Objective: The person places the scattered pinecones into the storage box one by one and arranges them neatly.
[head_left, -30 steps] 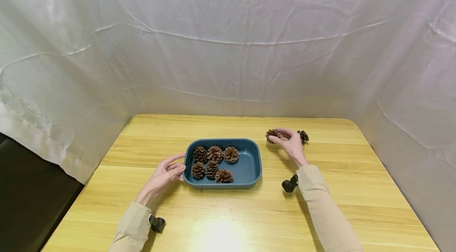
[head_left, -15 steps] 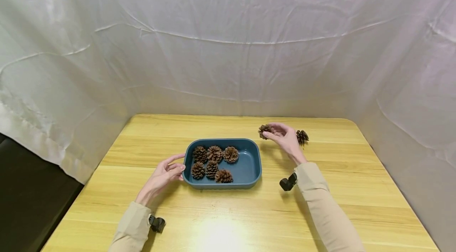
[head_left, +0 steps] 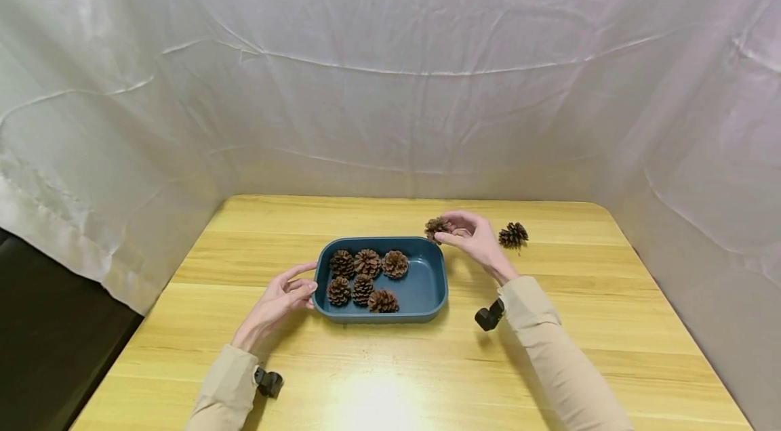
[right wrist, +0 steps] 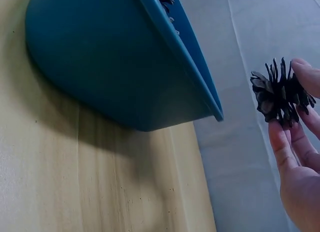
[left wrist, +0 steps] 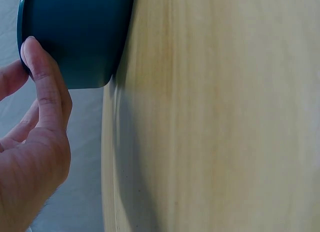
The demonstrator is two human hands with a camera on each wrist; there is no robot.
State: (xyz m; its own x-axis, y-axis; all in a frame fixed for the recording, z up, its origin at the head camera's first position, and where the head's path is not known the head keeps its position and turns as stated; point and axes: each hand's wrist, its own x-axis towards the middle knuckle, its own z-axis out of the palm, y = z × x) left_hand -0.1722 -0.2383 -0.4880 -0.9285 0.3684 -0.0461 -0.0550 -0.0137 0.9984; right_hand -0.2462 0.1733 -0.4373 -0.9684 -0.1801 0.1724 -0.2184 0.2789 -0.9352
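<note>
A dark teal tray sits mid-table with several brown pine cones in its left half. My right hand pinches one pine cone in its fingertips, held above the tray's far right corner; the right wrist view shows that cone beside the tray's outer wall. My left hand rests against the tray's left end, fingers straight on its wall. Another pine cone lies loose on the table to the right.
The wooden table is backed and flanked by a white cloth. A small black camera mount is strapped on each wrist. A dark gap lies past the table's left edge.
My right hand has lifted one pine cone from the pair at the right and carried it leftward to the tray's far right corner. The left hand and tray have not moved.
</note>
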